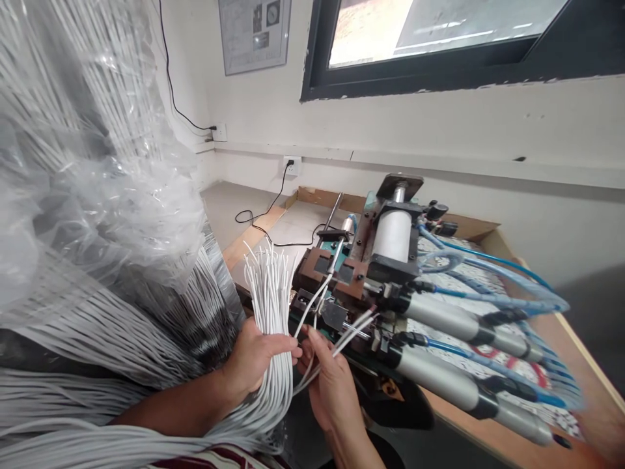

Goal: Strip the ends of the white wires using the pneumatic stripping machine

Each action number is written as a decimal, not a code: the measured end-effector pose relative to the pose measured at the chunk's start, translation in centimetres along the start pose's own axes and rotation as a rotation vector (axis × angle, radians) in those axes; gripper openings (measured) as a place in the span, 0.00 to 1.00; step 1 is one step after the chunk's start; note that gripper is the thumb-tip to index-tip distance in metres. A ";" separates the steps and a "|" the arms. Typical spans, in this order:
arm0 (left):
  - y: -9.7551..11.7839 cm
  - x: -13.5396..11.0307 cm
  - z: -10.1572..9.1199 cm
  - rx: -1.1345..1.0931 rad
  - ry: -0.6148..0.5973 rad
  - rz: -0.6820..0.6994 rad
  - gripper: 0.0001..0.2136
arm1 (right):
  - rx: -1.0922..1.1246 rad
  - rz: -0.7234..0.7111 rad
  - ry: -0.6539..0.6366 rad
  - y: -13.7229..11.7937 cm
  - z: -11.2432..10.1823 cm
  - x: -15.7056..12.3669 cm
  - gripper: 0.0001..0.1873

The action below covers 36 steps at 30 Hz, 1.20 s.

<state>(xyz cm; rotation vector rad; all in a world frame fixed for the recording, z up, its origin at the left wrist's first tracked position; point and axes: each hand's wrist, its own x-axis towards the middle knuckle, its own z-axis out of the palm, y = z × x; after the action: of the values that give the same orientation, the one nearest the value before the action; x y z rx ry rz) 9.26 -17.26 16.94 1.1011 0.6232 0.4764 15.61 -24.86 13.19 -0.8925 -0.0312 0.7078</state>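
Observation:
My left hand (254, 358) is wrapped round a thick bundle of white cables (271, 293), its thumb lying across the front. The bundle's cut ends fan out upward above the fist. To the right, my right hand (329, 378) is closed on a few white cables (312, 303) separated from the bundle. Some of these run up to the middle of a pneumatic machine (332, 267); others stick out to the right past my fingers. The two hands are close together, just in front of the machine's near side. My right fingertips are partly hidden behind the cables.
Silver air cylinders (454, 319) with blue hoses (512, 273) extend to the machine's right. Long cables in clear plastic wrap (146, 215) fill the left side. A black power cord (266, 228) lies on the bench behind, below a wall socket (293, 165) and a window (439, 32).

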 end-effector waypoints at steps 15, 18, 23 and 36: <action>0.3 0.2 -0.8 -0.001 -0.043 -0.058 0.11 | -0.017 -0.059 0.125 0.7 -1.0 -0.1 0.18; 0.5 0.0 -0.6 0.019 -0.070 -0.049 0.10 | -0.016 -0.082 0.114 0.4 -0.7 0.1 0.16; 0.8 0.0 -0.5 0.010 -0.017 0.050 0.10 | -0.059 -0.079 -0.035 1.0 -0.9 0.1 0.15; 1.4 0.7 -0.3 0.021 -0.032 0.144 0.10 | -0.045 -0.134 0.095 1.1 -1.1 -0.9 0.16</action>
<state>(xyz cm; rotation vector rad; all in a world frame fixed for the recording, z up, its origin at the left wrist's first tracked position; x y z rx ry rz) 9.50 -16.05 17.95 1.1760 0.5241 0.5761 14.60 -25.69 11.94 -0.9575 -0.0223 0.5417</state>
